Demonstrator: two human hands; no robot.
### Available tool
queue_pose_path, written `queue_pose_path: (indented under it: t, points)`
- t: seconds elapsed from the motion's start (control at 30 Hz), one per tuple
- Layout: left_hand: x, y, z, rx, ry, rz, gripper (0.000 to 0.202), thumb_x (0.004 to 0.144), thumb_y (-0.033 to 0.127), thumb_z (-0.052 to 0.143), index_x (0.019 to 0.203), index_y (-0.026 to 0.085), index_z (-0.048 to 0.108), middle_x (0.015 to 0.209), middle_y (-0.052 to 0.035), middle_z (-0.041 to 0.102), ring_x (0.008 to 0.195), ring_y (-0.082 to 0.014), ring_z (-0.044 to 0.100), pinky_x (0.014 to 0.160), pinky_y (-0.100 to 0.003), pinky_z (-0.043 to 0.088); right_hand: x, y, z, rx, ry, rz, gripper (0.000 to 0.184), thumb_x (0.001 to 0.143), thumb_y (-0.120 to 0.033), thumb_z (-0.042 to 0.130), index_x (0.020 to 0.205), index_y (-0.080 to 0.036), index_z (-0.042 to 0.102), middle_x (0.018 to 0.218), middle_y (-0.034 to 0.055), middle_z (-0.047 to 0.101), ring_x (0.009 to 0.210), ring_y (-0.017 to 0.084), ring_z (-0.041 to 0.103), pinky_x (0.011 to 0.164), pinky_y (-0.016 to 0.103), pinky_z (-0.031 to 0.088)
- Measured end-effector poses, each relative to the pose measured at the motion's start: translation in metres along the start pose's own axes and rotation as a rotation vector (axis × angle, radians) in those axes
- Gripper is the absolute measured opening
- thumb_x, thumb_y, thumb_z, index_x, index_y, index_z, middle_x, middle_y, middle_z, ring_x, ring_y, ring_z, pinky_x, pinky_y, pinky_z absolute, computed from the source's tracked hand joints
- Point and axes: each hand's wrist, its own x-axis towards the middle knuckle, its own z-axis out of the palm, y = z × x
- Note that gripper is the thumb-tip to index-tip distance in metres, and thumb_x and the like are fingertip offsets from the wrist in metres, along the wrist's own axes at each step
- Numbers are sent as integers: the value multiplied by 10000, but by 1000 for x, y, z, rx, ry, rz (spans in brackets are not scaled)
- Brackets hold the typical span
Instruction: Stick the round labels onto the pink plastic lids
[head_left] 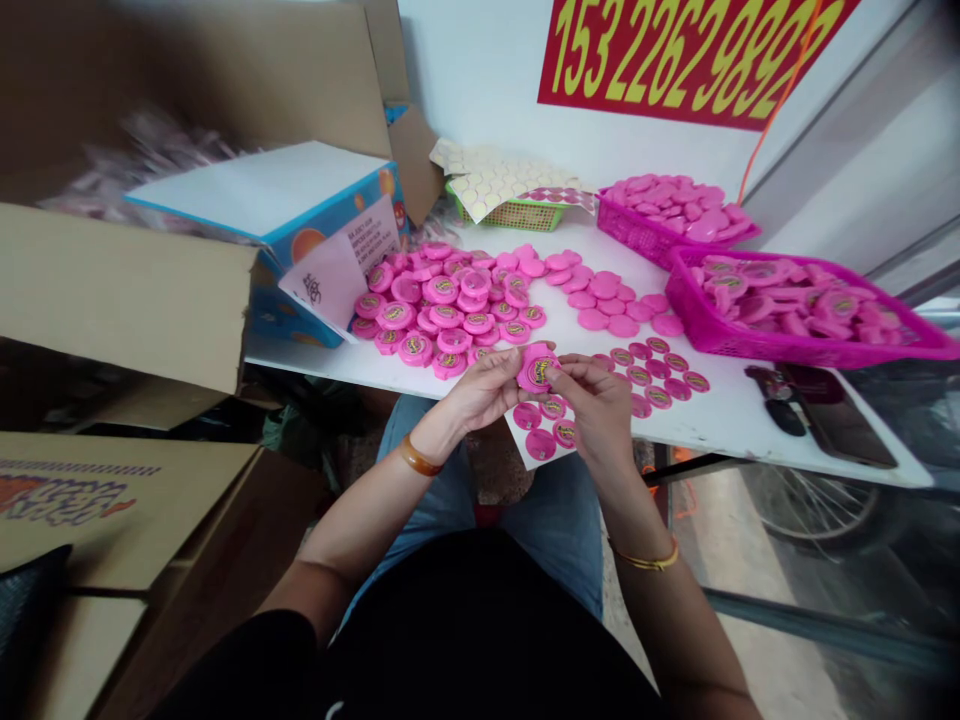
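Observation:
Between my two hands is a pink round plastic case [536,366] with a printed yellow-and-dark round label facing up. My left hand [487,388] pinches its left side between thumb and fingers. On the right side, the thumb and fingers of my right hand [602,405] close on the case, the thumb at the label's edge. Below them, a sheet of round pink stickers [540,443] hangs over the table's front edge and extends under my right hand. A heap of labelled pink cases [446,315] lies just beyond my left hand.
Plain pink cases [607,300] lie mid-table. Two magenta baskets [787,345] of pink pieces stand right, near a phone [836,415] and keys [780,400]. A green basket [517,214] holds sticker sheets at the back. Left are a blue box [330,255] and open cartons [127,290].

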Motion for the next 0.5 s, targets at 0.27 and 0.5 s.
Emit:
queue_pose_path:
  t: [0.27,0.5]
  points:
    - [0,0,-1,78,-78,42,151,864,239,612,883,103,674,842,-95,718,827,-192,700,838,-375,569,1,3,0,-63,22,-42,156,651,-352,794,709,-224,728,913,32,644,852,165,604,737,310,504]
    - [1,-2,-4,55,-107,58,136,835,235,653,871,105,673,798,-70,708,756,-155,690,835,-343,567,-2,1,1,-142,44,-100,125,674,-337,780,713,-228,732,896,34,631,852,168,606,708,304,507]
